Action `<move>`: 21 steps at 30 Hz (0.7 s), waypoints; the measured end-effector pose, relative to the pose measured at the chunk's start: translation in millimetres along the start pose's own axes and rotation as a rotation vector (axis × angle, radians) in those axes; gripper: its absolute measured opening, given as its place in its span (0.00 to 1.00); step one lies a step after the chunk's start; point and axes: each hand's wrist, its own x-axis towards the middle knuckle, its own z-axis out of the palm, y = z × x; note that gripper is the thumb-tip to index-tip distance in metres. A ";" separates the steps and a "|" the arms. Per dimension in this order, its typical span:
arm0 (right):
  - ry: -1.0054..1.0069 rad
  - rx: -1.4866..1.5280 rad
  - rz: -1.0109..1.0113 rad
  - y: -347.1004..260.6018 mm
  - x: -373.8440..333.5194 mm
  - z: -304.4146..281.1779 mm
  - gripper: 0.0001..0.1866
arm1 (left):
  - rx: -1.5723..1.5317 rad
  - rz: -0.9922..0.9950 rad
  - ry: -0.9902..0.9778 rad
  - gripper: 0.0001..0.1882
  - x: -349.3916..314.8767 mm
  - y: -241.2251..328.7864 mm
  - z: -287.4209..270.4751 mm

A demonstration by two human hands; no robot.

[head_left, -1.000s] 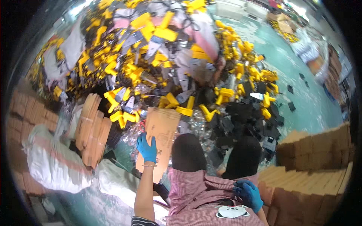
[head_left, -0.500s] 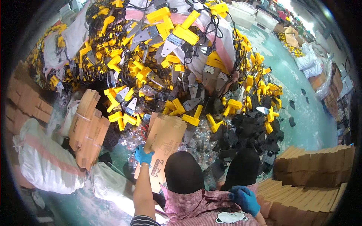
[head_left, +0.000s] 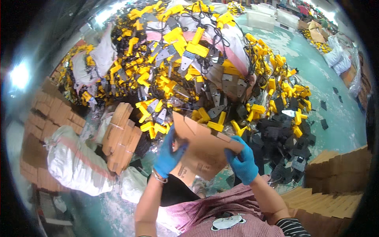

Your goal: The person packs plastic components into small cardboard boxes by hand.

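In front of my lap a brown cardboard box (head_left: pixel 207 152) is held up between both hands, tilted and partly unfolded, with flaps along its far edge. My left hand (head_left: pixel 169 156), in a blue glove, grips its left side, the thumb over the board. On the right edge my right hand (head_left: pixel 242 160), also blue-gloved, is closed on the cardboard. Some fingers of each hand are hidden behind the board. Just beyond lies a large heap of yellow-handled tools (head_left: pixel 197 49) with grey metal plates and black cords.
Black plastic pieces (head_left: pixel 282 138) are piled right of my knees. Folded cartons (head_left: pixel 122 138) and a white woven sack (head_left: pixel 77 162) stand at the left. More stacked cartons (head_left: pixel 331 173) fill the lower right. Small dark pieces lie on the green floor (head_left: pixel 316 75).
The flat carton by my left hand is now lifted and partly unfolded. My right hand has come up from my lap and taken its right edge. The view has shifted.
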 end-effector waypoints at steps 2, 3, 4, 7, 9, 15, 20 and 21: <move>-0.103 -0.066 -0.217 -5.0 -3.0 12.3 0.24 | -0.322 -0.111 0.152 0.41 -15.8 13.4 23.1; -0.144 -0.072 -0.268 -0.3 -10.5 18.8 0.25 | -0.376 -0.161 0.227 0.39 -23.8 9.7 37.1; -0.163 -0.048 -0.281 -6.3 -18.7 24.7 0.25 | -0.504 -0.225 0.299 0.34 -23.1 17.4 45.1; -0.224 0.371 0.185 -14.6 -42.0 31.4 0.25 | -0.555 -0.284 0.327 0.33 -46.3 18.7 47.2; -0.279 0.461 0.112 -2.9 -47.5 23.1 0.26 | -0.501 -0.223 0.364 0.33 -61.3 26.4 50.6; -0.543 0.590 0.150 -5.6 -67.3 16.4 0.41 | -0.427 -0.124 0.410 0.36 -78.3 65.9 55.1; -0.499 0.387 -0.023 -2.5 -68.6 -13.9 0.49 | -0.500 -0.231 0.266 0.31 -80.0 77.5 60.8; -0.437 0.444 -0.005 9.0 -65.2 -19.2 0.46 | -0.467 -0.217 0.245 0.30 -79.6 83.9 61.3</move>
